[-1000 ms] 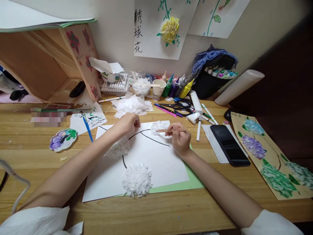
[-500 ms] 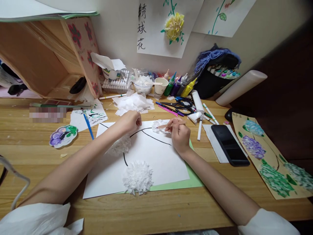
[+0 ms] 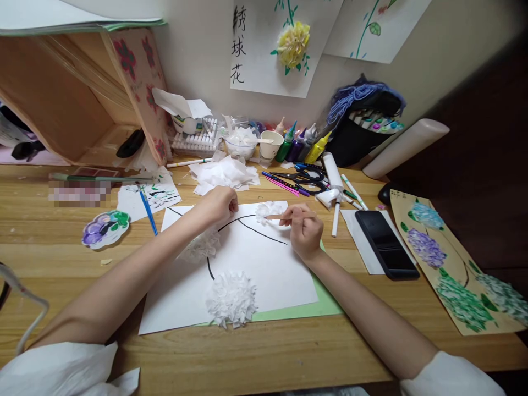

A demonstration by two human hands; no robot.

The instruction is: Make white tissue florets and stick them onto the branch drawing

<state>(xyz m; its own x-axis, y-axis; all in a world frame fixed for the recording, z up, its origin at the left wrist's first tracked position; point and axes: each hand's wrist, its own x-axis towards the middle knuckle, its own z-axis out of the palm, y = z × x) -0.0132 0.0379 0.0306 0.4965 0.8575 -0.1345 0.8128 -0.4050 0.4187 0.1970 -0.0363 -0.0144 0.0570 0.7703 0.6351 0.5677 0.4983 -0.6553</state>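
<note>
My right hand [image 3: 306, 230] is closed round a thin wooden stick [image 3: 273, 216]. The stick points left, and its tip is at a small cluster of white crumpled paper petals [image 3: 270, 208] on the sheet's top edge. My left hand [image 3: 224, 202] is closed at the same edge, its fingertips turned down and mostly hidden. Under both forearms lies a white sheet of paper [image 3: 268, 275] with black curved lines. A round white paper flower [image 3: 231, 300] sits at its lower edge, and another white flower [image 3: 202, 246] is partly covered by my left forearm.
A heap of white tissue pieces [image 3: 226, 173] lies behind my left hand. Scissors [image 3: 307, 177], markers and paint bottles [image 3: 297, 145] stand or lie beyond. On the right are a phone [image 3: 386, 245] and a finished flower picture [image 3: 427, 247]. A paint palette [image 3: 106, 230] is at left.
The stick has shifted slightly in my right hand and lies flatter, its tip at the petal cluster's lower side. My left hand has stayed in place.
</note>
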